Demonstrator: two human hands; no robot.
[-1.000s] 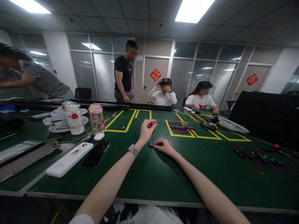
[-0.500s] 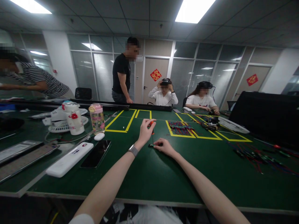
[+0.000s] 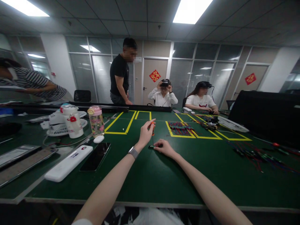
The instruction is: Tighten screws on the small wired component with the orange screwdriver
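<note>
1. We are pinching the screwdriver (image 3: 152, 128) by its orange handle between the thumb and forefinger of our left hand (image 3: 145, 133), with the other fingers loosely curled. It is standing almost upright, to the right of the pink-lidded bottle (image 3: 96, 121) and nearer to us, with its tip down on the small dark part (image 3: 152, 146).
2. Our right hand (image 3: 166, 148) is lying low on the green table (image 3: 150, 181), its thumb and forefinger closing on the small dark part just beside the tip.
3. We are judging that the tip could skid off, because we are holding the handle lightly and high up. Our right fingertips are sitting just beside it and would be taking the jab.
4. We are also thinking the part could twist or shoot across the table, since only two fingertips are pinning it.
5. Our left forearm is passing near the black phone (image 3: 95, 157), which is lying in front of the bottle. A careless sweep of the elbow could be nudging it.
6. The white bar-shaped device (image 3: 67, 162), in front of the bottle and to its left, is showing a dark mark that looks like "14" beside a red spot, though we are not reading it with certainty.
7. The white jug (image 3: 71, 122), just left of the bottle, is carrying a red emblem with no legible words.
8. The red door hanging (image 3: 155, 75), far behind the bottle, is bearing gold characters too small for us to read.
</note>
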